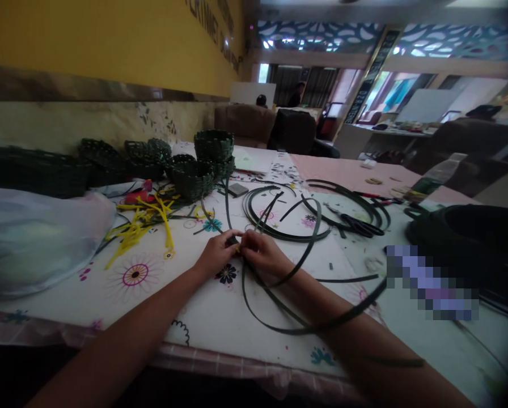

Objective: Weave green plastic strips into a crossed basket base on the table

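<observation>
My left hand and my right hand meet at the middle of the table, fingertips pinched together on the end of a dark green flat strip. The strip loops out under my right forearm and curves off to the right. More dark strips lie coiled just beyond my hands. Black scissors rest among them to the right. What exactly sits between my fingertips is too small to make out beyond the strip end.
Several small dark green woven baskets stand at the back left. Yellow strips lie scattered left of my hands. A translucent plastic bag fills the left edge. A black coil bundle sits right. People sit far behind.
</observation>
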`<act>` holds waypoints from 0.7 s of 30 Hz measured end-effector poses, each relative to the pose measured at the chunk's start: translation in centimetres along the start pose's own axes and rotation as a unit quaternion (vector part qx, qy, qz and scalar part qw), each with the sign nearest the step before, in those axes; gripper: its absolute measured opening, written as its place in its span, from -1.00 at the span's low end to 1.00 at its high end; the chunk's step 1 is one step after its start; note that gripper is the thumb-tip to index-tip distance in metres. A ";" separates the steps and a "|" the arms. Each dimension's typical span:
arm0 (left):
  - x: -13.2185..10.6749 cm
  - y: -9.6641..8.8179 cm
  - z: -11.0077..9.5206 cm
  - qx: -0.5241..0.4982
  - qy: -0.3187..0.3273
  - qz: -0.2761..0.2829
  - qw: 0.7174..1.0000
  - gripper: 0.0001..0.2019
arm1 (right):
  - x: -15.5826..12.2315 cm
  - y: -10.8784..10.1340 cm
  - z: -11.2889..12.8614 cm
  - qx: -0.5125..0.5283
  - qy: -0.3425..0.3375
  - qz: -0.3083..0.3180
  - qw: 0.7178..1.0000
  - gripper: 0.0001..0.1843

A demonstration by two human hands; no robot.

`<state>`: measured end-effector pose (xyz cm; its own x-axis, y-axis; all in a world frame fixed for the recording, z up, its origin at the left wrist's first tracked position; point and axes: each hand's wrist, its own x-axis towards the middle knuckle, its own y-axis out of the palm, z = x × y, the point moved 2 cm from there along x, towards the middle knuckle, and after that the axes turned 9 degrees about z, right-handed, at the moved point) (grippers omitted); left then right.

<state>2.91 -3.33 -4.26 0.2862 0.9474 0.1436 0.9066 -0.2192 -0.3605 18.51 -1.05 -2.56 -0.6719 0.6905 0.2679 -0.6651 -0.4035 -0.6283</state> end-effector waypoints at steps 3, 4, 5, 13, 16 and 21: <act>0.1 -0.1 0.1 -0.005 0.004 -0.014 1.000 -0.72 | -0.1 0.4 0.5 -0.091 -0.004 0.043 0.995 -0.88; 0.1 -0.2 0.0 -0.003 0.002 -0.021 1.000 -0.75 | -0.1 0.7 0.6 -0.131 0.001 0.047 0.990 -0.86; 0.1 -0.2 -0.1 0.001 0.000 -0.026 1.000 -0.79 | -0.1 1.0 0.7 -0.172 0.008 0.049 0.984 -0.85; 0.2 -0.2 -0.6 0.020 0.027 -0.004 0.999 -0.78 | -0.2 1.9 0.8 -0.281 0.003 0.039 0.959 -0.87; 0.1 -0.3 -0.3 0.018 0.004 -0.028 0.999 -0.75 | -0.2 1.7 0.3 -0.260 -0.028 0.020 0.965 -0.88; 0.2 -0.3 0.2 0.003 -0.019 -0.051 0.999 -0.66 | -0.4 1.3 -0.1 -0.192 -0.070 -0.011 0.979 -0.88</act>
<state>2.65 -3.08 -4.29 0.1809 0.9728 0.1449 0.9286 -0.1204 -0.3510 17.90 -1.78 -3.58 -0.7148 0.5961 0.3656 -0.5267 -0.1151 -0.8422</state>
